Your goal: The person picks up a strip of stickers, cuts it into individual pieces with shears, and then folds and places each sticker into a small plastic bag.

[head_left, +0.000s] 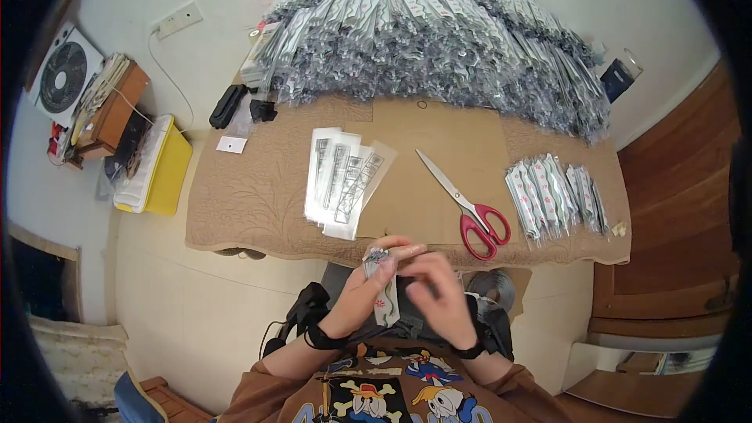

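Observation:
In front of my chest, my left hand [359, 298] grips a slim white packet [386, 307] printed with a green wavy line and a red flower. Small dark pieces cluster at its upper end, by my thumb and fingers. Just right of it is my right hand [442, 298], slightly blurred, its fingers bent and apart from the thumb, with nothing visible between them. Flat clear sleeves with dark printing [337, 180] lie fanned on the table beyond my left hand. Red-handled scissors [470, 207] rest farther right, blades pointing away from me.
A huge heap of similar packets [423, 39] fills the table's back. More packets [543, 192] lie in a row at the right. Under the sleeves and scissors is a cardboard sheet [399, 129]. A black case [228, 106] sits at the left; a yellow bin [174, 168] stands on the floor.

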